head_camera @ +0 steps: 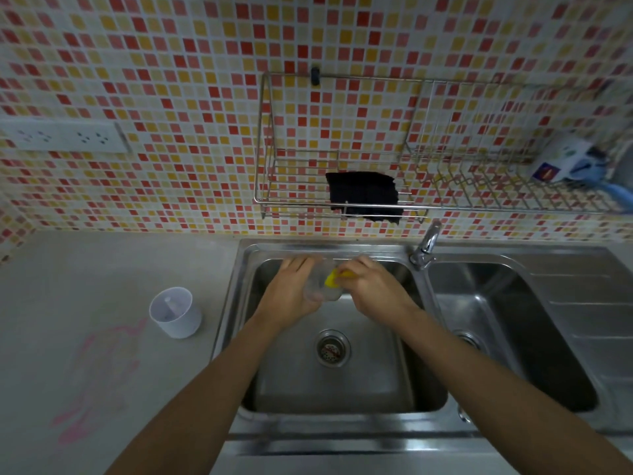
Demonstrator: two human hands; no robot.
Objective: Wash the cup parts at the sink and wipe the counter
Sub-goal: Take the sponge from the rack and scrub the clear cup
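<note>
Over the left basin of the steel sink (342, 419), my left hand (291, 293) grips a clear plastic cup (323, 286) lying on its side. My right hand (370, 286) pushes a yellow sponge (331, 278) into the cup's mouth. A white cup part (175, 313) with a post in its middle stands upright on the grey counter (102, 275), left of the sink. Pink smears (92, 378) mark the counter in front of it.
The faucet (426, 246) stands between the two basins, its spout hidden. A wire rack (376, 200) on the tiled wall holds a black cloth (363, 193) and, at right, a white and blue item (568, 162). Wall sockets (61, 136) sit at left.
</note>
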